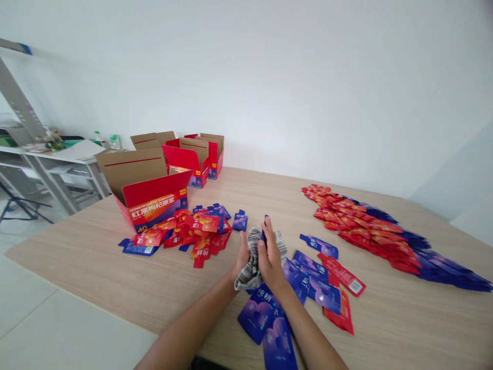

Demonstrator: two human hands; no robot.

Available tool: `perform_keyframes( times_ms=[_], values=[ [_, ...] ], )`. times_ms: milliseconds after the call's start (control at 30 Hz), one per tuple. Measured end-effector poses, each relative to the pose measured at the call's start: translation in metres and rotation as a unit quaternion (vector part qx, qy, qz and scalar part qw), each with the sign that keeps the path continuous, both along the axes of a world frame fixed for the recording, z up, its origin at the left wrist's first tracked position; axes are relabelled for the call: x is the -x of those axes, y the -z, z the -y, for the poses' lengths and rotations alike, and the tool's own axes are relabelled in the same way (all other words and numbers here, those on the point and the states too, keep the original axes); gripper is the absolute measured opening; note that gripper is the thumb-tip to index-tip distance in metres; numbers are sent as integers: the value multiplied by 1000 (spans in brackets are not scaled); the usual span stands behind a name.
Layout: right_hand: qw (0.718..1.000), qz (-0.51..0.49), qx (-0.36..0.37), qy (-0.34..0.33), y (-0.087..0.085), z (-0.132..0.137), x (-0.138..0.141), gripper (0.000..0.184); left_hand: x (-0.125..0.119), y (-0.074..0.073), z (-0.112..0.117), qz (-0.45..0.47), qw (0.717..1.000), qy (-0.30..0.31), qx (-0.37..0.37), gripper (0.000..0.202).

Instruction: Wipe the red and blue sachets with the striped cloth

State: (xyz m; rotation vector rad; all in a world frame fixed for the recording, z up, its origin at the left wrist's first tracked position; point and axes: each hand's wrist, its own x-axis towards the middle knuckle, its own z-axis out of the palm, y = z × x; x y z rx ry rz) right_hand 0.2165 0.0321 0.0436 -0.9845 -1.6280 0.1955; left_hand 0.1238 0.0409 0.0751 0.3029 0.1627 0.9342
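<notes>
My left hand [242,256] is closed on a grey striped cloth [250,270] in the middle of the table. Pressed against the cloth from the other side is my right hand [271,257], closed on a dark blue pouch [264,236] that shows only as a thin edge between fingers and cloth. Below and right of the hands lie loose blue pouches [323,293] and a red pouch [342,275], some overlapping. A mixed heap of red and blue pouches [206,223] spreads to the left of my hands.
An open red carton [154,198] stands behind the left heap, with more open cartons [192,159] farther back. Long overlapping rows of red pouches [373,231] and blue pouches [447,264] stretch along the right. A side desk [77,154] stands beyond the table's left edge.
</notes>
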Motion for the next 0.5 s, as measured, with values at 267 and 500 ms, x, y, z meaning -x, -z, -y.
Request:
perform_keyframes(
  times_ms=[267, 500],
  values=[
    [987, 149, -39, -47, 2, 2, 3, 55, 14, 6, -17, 7, 999, -37, 31, 87],
    [973, 219, -52, -44, 1, -3, -1, 56, 19, 5, -22, -21, 998, -35, 58, 76]
  ],
)
